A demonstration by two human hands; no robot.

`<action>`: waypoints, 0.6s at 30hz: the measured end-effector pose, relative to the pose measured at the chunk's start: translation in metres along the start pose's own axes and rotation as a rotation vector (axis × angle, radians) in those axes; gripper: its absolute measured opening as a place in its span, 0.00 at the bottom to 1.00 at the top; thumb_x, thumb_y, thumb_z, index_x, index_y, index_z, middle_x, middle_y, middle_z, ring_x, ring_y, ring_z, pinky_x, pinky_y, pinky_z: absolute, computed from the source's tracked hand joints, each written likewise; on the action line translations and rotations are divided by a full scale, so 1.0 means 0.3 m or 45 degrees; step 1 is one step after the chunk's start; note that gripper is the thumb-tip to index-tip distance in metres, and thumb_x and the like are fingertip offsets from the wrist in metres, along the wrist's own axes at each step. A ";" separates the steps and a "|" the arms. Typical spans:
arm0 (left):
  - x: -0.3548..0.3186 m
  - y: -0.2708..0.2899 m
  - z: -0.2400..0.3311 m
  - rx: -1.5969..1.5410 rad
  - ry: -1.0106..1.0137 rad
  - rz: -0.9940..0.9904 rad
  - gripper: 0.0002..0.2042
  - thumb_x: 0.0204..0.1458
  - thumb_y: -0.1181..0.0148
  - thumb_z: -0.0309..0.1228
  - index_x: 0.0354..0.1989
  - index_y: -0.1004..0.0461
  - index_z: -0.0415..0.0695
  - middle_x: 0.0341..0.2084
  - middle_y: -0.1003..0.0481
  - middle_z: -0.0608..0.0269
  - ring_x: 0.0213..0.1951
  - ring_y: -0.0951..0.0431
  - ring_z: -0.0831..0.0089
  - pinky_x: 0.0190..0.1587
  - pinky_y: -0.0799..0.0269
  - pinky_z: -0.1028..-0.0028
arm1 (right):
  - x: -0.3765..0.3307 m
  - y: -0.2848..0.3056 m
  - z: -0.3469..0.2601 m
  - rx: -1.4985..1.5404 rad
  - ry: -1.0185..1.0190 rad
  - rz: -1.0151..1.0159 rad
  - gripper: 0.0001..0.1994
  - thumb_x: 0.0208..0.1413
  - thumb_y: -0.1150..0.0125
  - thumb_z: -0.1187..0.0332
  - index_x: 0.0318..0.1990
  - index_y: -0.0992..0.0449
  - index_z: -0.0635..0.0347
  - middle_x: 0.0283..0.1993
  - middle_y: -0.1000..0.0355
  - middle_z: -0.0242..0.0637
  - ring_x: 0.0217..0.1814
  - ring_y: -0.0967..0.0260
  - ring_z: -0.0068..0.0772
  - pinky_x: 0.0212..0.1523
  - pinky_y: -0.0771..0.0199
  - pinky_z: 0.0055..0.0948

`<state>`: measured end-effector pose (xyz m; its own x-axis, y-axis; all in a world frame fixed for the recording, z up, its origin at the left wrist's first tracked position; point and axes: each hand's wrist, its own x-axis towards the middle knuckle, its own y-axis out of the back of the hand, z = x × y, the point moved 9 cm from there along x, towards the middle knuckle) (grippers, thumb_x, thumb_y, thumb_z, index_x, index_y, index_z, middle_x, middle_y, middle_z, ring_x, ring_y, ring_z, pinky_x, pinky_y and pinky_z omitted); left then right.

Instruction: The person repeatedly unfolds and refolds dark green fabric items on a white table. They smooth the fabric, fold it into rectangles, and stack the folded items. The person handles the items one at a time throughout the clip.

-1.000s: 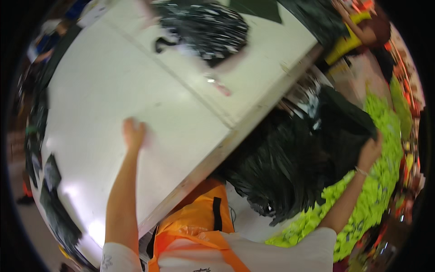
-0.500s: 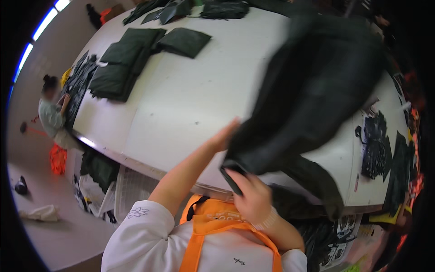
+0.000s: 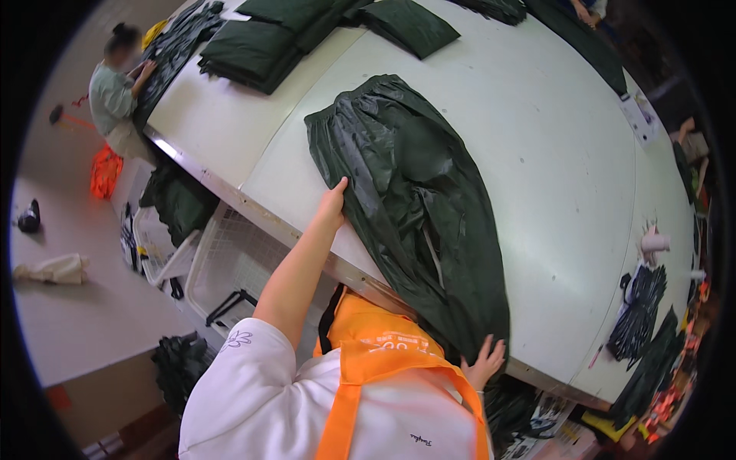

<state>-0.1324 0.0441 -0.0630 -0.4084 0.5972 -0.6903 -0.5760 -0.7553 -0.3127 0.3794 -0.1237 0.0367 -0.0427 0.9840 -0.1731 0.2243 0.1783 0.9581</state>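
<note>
Dark green trousers [image 3: 429, 184] of thin, shiny fabric lie spread on the white table [image 3: 552, 199]. Their gathered elastic waistband points away from me, and the legs run toward my body, with the hems at the table's near edge. My left hand [image 3: 332, 205] is closed on the left side edge of the trousers below the waistband; some of its fingers are hidden there. Down at the lower leg, my right hand [image 3: 483, 365] rests on the fabric with its fingers spread. A few wrinkles cross the seat and crotch.
Folded dark green garments [image 3: 253, 50] are stacked at the far left, beside a single folded piece [image 3: 410, 27]. A bundle of dark strips [image 3: 638, 310] and a pale spool [image 3: 655, 242] lie at right. White wire baskets [image 3: 230, 261] stand below left. Another person [image 3: 115, 92] works at far left.
The trousers, bunched and swinging in the air before, now lie flat on the table. My left hand has shifted left to their side, and my right hand has moved lower right to a leg.
</note>
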 end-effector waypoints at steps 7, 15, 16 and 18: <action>-0.086 0.144 -0.012 0.078 -0.052 0.240 0.19 0.56 0.46 0.40 0.47 0.32 0.36 0.39 0.25 0.56 0.37 0.24 0.64 0.38 0.26 0.62 | 0.208 0.301 0.102 0.389 0.213 -0.063 0.27 0.35 0.58 0.86 0.49 0.28 0.67 0.43 0.32 0.53 0.49 0.35 0.56 0.52 0.35 0.43; -0.331 0.138 -0.020 -0.257 -0.144 0.339 0.11 0.54 0.46 0.32 0.42 0.29 0.38 0.36 0.25 0.58 0.35 0.23 0.66 0.39 0.25 0.66 | 0.581 1.107 -0.318 -0.164 0.709 0.299 0.26 0.35 0.56 0.86 0.47 0.26 0.64 0.41 0.30 0.49 0.44 0.33 0.51 0.46 0.34 0.41; -0.438 0.176 0.094 -0.301 -0.355 0.409 0.11 0.54 0.46 0.31 0.41 0.29 0.36 0.36 0.25 0.57 0.35 0.23 0.66 0.39 0.25 0.67 | 0.632 1.020 -0.286 -0.124 0.763 0.184 0.23 0.35 0.55 0.86 0.42 0.25 0.65 0.41 0.29 0.49 0.44 0.33 0.52 0.47 0.34 0.40; -0.595 0.119 0.308 -0.284 -0.755 0.313 0.12 0.54 0.47 0.30 0.42 0.30 0.34 0.37 0.25 0.54 0.36 0.23 0.67 0.39 0.25 0.68 | 0.651 0.804 -0.116 -0.099 0.569 -0.313 0.15 0.33 0.52 0.84 0.34 0.26 0.69 0.31 0.29 0.54 0.35 0.31 0.55 0.40 0.32 0.41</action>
<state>-0.1454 -0.0645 0.1095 -0.8647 0.3999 -0.3041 -0.2828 -0.8877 -0.3633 0.3912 0.1114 0.2421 -0.5008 0.8130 -0.2971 0.0832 0.3869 0.9184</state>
